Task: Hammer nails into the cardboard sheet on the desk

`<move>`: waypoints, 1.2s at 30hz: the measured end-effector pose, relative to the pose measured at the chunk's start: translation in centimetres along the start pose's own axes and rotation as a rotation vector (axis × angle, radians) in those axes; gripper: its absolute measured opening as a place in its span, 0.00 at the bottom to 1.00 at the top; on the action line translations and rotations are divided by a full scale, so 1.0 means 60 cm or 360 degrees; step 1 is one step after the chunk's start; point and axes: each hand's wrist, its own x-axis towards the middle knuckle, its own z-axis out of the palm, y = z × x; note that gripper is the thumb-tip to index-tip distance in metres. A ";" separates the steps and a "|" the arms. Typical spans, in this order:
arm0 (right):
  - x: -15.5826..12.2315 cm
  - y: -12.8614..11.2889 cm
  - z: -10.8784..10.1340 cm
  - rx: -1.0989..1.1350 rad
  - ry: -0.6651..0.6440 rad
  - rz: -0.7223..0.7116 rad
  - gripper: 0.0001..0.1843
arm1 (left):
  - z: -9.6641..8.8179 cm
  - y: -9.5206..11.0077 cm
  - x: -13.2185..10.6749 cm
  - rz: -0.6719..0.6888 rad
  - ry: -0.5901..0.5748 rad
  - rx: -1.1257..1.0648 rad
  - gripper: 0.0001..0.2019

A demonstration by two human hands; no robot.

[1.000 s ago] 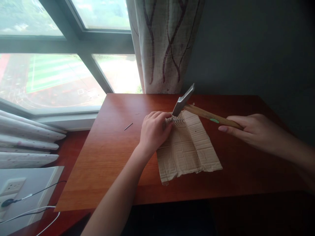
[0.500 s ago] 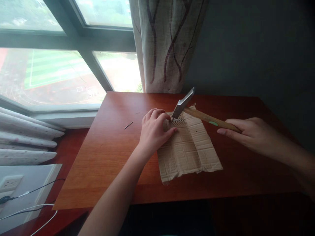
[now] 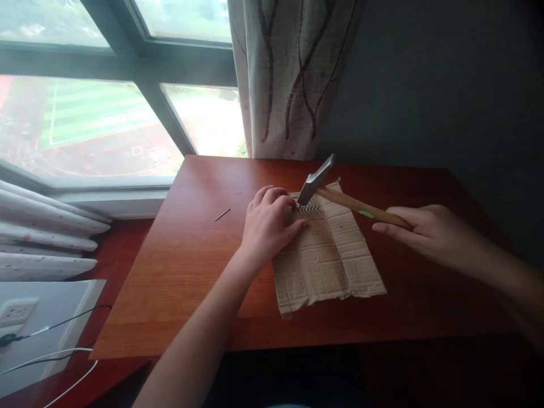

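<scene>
A creased piece of cardboard [image 3: 329, 258] lies flat on the red-brown wooden table [image 3: 191, 266]. My left hand [image 3: 267, 224] rests on the cardboard's left top corner with its fingers pinched together just under the hammer head; what they pinch is too small to make out. My right hand [image 3: 420, 232] grips the end of a wooden-handled hammer [image 3: 340, 195]. The metal head sits low over a dark zigzag-printed patch [image 3: 309, 211] at the cardboard's top edge.
A single loose nail [image 3: 222, 214] lies on the table left of my left hand. A patterned curtain [image 3: 293, 73] hangs behind the table beside a window [image 3: 93, 113]. A white box with a socket and cables [image 3: 25, 323] sits low at the left.
The hammer head has come down a little toward the cardboard's top edge. My left fingers have tightened beneath it. The view has shifted slightly.
</scene>
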 end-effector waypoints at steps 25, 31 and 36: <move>-0.001 -0.001 0.007 -0.0025 0.0035 -0.0062 0.31 | 0.002 -0.001 -0.001 0.0021 -0.0002 -0.0045 0.15; 0.000 -0.009 0.005 -0.0004 0.0045 -0.0072 0.31 | 0.000 0.001 -0.001 0.0026 -0.0008 -0.0044 0.15; -0.002 -0.013 0.002 -0.0013 0.0006 -0.0057 0.31 | -0.001 0.002 -0.001 0.0014 -0.0007 -0.0051 0.15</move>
